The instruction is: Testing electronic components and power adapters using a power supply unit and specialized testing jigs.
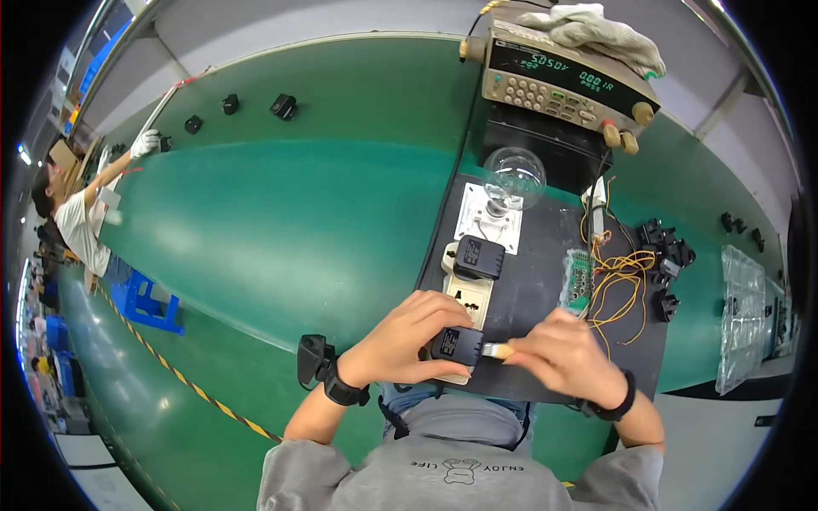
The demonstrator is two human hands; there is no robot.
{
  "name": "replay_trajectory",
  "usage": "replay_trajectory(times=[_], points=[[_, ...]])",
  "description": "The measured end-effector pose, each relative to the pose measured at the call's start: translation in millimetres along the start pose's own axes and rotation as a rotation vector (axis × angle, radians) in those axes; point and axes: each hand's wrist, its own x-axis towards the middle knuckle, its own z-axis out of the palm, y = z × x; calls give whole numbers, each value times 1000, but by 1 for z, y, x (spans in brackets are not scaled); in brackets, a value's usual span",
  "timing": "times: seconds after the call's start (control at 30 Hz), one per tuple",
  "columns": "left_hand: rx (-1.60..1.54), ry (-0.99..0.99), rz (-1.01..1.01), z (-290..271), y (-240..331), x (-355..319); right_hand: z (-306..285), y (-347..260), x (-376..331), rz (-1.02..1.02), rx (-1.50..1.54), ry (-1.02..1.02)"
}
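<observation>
Hands: left hand (407,339) grips small black plastic adapter (457,345); right hand (558,353) pinches, seemingly, pale label (497,349); press it flat.

Head view, evenly and brightly lit from overhead. We see broad, soft glare spread across the glossy green conveyor belt (281,213), brightest in a pale band at its centre, and small highlights on the clear glass bulb (515,177). The matt black worktop (537,289) reflects little and shows only faint, short shadows under the objects on it. We note strong fisheye distortion: the belt's straight edges bow into arcs, and a black circular vignette cuts off all four corners. Focus is sharp at the centre, where the left hand (409,336) and right hand (562,353) appear crisp; detail softens and compresses toward the rim, with slight colour fringing at the left edge.
</observation>
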Motion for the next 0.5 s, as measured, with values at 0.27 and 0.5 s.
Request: replay_trajectory(times=[0.27,0.5], points=[[-24,55,27,9,5,-2,-5,41,14,109,-182,280],[3,0,-41,4,8,-3,5,49,25,15,-184,359]])
